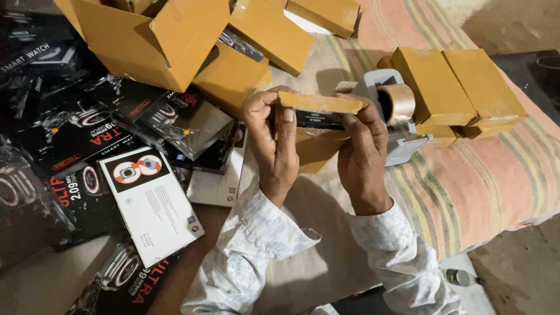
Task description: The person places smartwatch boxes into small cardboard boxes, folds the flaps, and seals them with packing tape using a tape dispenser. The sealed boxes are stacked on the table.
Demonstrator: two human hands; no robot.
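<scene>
Both hands were up over the striped cloth point(466, 186), sharing one small box point(318, 114). Left hand point(274, 143) had a closed grip on the box's left end, thumb on the near face, fingers wrapped behind. Right hand point(361, 154) gripped the right end, fingers curled over the front edge. The box sat between the two grips, held edge-on to the camera: tan cardboard flap point(319, 102) on top, tilted slightly down to the right, dark printed side below it. Couldn't tell whether the flap was fully seated. Tape dispenser point(392, 111) with a brown roll stood just behind the right hand, touching nothing held. Wrapped tan boxes point(455, 87) were stacked right of the dispenser. An open carton point(157, 44) and more tan boxes lay at top left. Black product boxes in clear wrap point(181, 119) were piled to the left, plus a white one point(154, 207) lying flat nearer the camera. Both sleeves point(256, 251) were white, patterned.
</scene>
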